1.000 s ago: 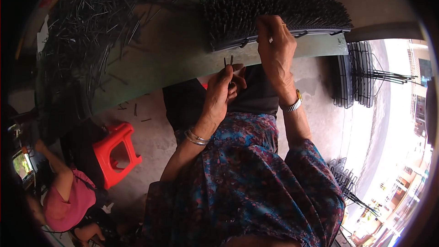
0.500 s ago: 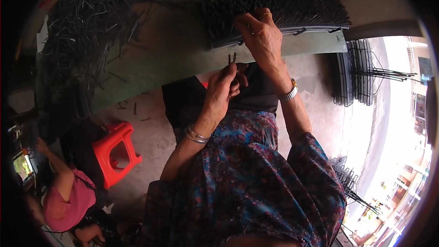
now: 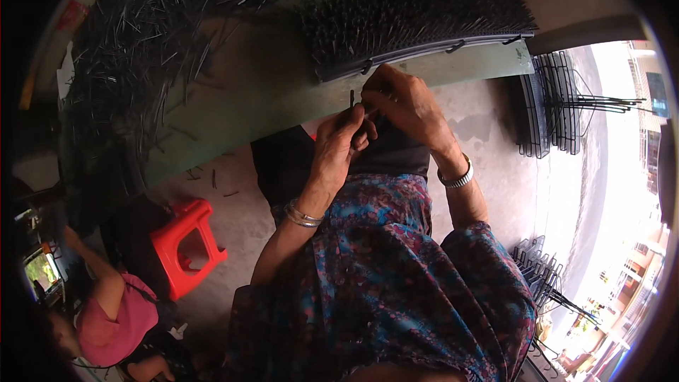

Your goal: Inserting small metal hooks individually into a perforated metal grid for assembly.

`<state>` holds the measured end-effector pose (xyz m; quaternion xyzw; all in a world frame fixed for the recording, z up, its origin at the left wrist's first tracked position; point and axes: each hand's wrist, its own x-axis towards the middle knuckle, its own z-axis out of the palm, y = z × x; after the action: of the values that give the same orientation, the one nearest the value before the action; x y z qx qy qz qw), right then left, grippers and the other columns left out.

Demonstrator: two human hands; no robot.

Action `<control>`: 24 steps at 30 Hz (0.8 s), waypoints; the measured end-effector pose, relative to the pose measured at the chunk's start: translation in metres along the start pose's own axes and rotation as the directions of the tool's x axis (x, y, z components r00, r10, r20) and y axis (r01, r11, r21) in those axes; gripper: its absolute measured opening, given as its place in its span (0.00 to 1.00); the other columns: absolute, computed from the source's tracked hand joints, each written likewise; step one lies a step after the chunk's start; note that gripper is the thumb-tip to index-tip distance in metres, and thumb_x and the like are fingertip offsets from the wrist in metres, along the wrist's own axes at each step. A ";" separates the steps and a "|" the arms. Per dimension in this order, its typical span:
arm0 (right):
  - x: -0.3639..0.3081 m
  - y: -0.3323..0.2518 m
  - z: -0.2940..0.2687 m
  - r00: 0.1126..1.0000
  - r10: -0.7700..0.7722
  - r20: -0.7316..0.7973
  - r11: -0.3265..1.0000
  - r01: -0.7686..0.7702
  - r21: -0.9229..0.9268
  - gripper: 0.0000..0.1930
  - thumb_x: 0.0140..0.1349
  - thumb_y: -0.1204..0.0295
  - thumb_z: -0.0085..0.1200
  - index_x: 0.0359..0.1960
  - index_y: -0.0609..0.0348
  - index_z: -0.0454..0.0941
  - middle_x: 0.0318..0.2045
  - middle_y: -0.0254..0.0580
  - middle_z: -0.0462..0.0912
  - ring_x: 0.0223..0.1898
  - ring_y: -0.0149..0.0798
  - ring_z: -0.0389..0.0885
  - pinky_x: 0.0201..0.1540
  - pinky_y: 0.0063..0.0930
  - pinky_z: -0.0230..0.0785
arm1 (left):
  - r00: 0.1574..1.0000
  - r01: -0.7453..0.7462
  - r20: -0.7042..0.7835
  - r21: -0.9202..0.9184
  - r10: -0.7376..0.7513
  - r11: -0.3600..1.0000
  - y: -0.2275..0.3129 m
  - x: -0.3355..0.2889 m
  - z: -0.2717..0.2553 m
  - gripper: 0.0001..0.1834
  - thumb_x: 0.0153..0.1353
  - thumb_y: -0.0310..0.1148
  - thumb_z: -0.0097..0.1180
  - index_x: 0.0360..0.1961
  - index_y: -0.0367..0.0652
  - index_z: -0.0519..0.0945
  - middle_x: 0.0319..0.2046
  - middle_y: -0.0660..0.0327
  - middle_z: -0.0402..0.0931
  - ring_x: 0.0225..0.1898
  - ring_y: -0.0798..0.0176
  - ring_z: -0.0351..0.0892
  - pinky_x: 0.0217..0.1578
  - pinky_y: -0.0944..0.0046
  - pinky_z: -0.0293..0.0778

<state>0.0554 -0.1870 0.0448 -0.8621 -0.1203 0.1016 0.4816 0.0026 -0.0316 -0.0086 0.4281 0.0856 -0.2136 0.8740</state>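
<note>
My left hand (image 3: 336, 141) is closed near the table's front edge, with a short thin black stick (image 3: 352, 99) poking up from its thumb and fingers. Right beside it, my right hand (image 3: 409, 106) is bent in a pinch, its fingertips at the left hand's fingertips. Whatever sits in that pinch is hidden. Just beyond the hands lies a long grey rack (image 3: 424, 51), packed with many short black sticks (image 3: 417, 18) standing on end. Small black hooks show along its near side.
Loose black sticks (image 3: 134, 49) are heaped on the left of the greenish tabletop (image 3: 247, 113). A red plastic stool (image 3: 185, 247) stands on the floor at left, near a person in a pink top (image 3: 117, 318). Racks with black wires (image 3: 555, 102) stand at right.
My right hand has come back from the rack's sticks to my left hand. Two stick ends showed above the left hand before; one stands out now.
</note>
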 end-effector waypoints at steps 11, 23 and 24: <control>0.036 0.005 0.000 0.713 -0.342 -0.612 0.938 0.225 -0.262 0.04 0.61 0.79 0.54 0.37 0.61 0.74 0.24 0.39 0.79 0.24 0.29 0.76 0.27 0.24 0.68 | 0.979 0.159 -0.138 0.041 -0.152 0.986 0.003 -0.008 0.005 0.26 0.66 0.52 0.51 0.51 0.40 0.77 0.26 0.59 0.80 0.18 0.76 0.66 0.17 0.76 0.56; 0.049 0.019 0.026 0.797 -0.385 -0.465 0.828 0.075 -0.556 0.07 0.57 0.72 0.55 0.38 0.48 0.74 0.37 0.45 0.72 0.32 0.51 0.77 0.31 0.43 0.70 | 0.984 0.152 -0.114 0.103 -0.140 0.983 0.001 -0.019 -0.005 0.20 0.66 0.47 0.53 0.46 0.40 0.78 0.22 0.60 0.77 0.13 0.80 0.54 0.15 0.78 0.48; 0.046 0.014 0.026 0.799 -0.354 -0.486 0.842 0.046 -0.538 0.09 0.57 0.71 0.56 0.39 0.49 0.74 0.37 0.46 0.72 0.33 0.51 0.77 0.32 0.42 0.70 | 0.986 0.149 -0.094 0.120 -0.138 0.982 0.000 -0.019 -0.007 0.20 0.66 0.47 0.53 0.46 0.40 0.78 0.22 0.60 0.77 0.13 0.80 0.54 0.15 0.78 0.48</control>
<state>0.0929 -0.1590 0.0163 -0.9284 -0.0871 -0.2476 0.2630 -0.0143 -0.0203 -0.0061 0.4839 0.1400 -0.2628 0.8229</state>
